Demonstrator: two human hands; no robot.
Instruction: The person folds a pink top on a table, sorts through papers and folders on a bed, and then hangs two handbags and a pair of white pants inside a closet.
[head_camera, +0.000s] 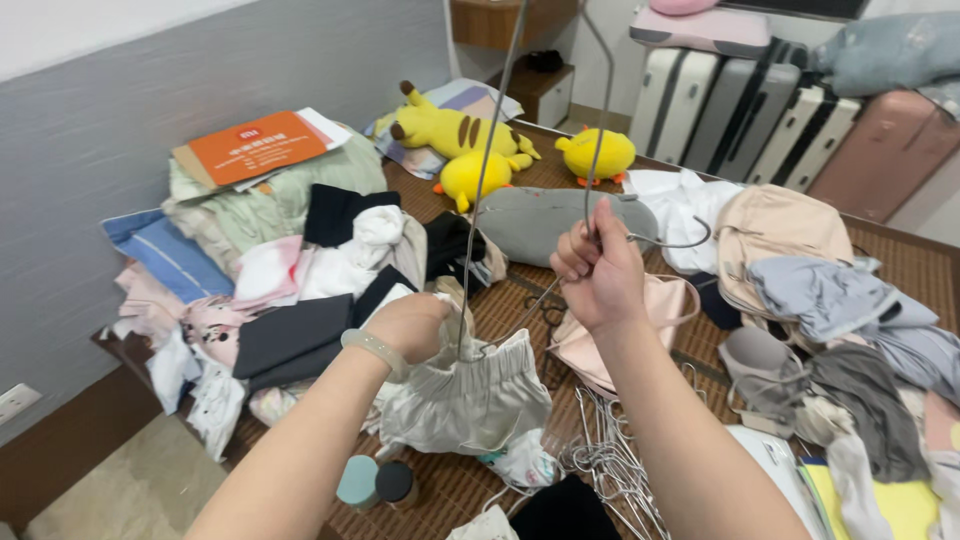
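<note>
From where I'm watching, this is a home, most likely a bedroom used for sorting laundry. A bed (905, 265) topped with a woven brown mat is buried in loose clothes (290, 250), folded and crumpled in heaps. Yellow plush toys (455, 135) lie near its far edge, the kind of thing kept in a private room. Several hard-shell suitcases (760, 110) stand in a row against the wall, with a pillow (715, 28) resting on them. A pile of wire hangers (610, 460) lies on the mat. A small wooden nightstand (530, 85), I think, sits in the corner; it is partly cut off.
</note>
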